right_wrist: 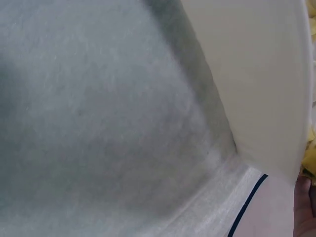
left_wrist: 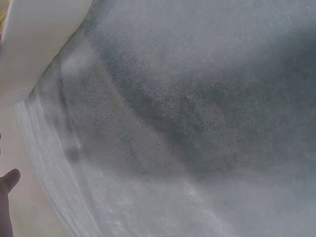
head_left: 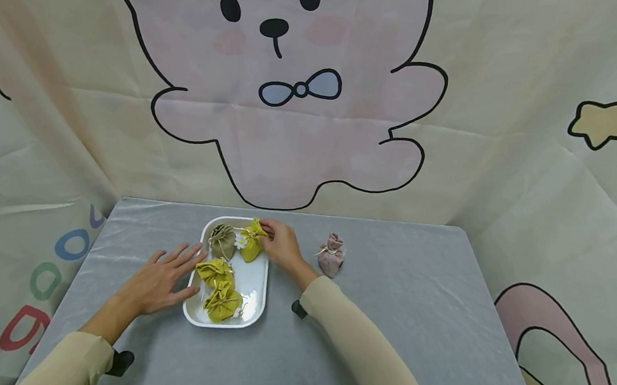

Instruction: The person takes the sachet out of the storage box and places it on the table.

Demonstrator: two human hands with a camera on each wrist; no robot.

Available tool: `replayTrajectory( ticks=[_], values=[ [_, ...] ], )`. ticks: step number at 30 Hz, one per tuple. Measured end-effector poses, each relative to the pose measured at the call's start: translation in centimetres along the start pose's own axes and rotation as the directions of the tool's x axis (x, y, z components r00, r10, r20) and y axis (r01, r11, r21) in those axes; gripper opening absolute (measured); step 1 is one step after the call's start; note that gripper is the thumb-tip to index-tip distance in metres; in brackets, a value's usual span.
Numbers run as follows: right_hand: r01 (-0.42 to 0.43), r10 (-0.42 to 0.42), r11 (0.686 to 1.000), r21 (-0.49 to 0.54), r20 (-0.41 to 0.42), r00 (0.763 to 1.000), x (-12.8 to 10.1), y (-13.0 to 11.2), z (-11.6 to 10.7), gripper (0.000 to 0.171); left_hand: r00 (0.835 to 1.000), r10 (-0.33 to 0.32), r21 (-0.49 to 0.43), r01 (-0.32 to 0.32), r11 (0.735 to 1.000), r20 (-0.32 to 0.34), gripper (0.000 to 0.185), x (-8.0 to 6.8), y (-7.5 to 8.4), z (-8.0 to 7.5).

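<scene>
A white tray [head_left: 253, 284] holds several small drawstring pouches. My right hand [head_left: 282, 244] pinches the gathered top of a yellow pouch [head_left: 250, 247] with a white flower on it, at the tray's far right corner. In the right wrist view, fingers [right_wrist: 302, 210] show under yellow cloth beside the tray's outer wall [right_wrist: 261, 89]. With fingers spread, my left hand [head_left: 163, 282] reaches over the tray's left rim, fingertips close to the pouches. An olive pouch [head_left: 223, 244] stands at the far left of the tray; two more yellow pouches, one [head_left: 214, 272] behind the other [head_left: 222, 304], lie nearer.
A mauve pouch [head_left: 331, 255] stands on the grey cloth-covered table [head_left: 409, 307], right of the tray and beyond my right wrist. A printed curtain [head_left: 305, 155] hangs along the table's far edge and sides.
</scene>
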State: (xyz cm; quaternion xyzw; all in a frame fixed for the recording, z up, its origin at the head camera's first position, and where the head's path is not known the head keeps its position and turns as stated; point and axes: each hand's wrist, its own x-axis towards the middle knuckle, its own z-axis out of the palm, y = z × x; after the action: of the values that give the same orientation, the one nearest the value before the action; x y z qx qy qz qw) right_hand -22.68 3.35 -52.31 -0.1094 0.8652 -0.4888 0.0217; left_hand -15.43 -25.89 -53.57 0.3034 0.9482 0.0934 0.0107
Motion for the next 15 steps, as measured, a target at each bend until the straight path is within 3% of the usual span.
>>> replayTrajectory(
  ticks=[8,15],
  values=[
    [-0.009,0.007,0.999,-0.043,-0.065,0.998,-0.19,-0.19,-0.08,0.033,1.000,0.008,-0.005,-0.008,1.000,-0.016,0.071,0.05,-0.02,0.11],
    [0.051,-0.054,0.998,-0.034,-0.118,0.992,-0.18,-0.44,-0.21,0.038,1.000,0.002,-0.001,-0.002,1.000,0.003,0.071,0.02,-0.03,0.00]
  ],
)
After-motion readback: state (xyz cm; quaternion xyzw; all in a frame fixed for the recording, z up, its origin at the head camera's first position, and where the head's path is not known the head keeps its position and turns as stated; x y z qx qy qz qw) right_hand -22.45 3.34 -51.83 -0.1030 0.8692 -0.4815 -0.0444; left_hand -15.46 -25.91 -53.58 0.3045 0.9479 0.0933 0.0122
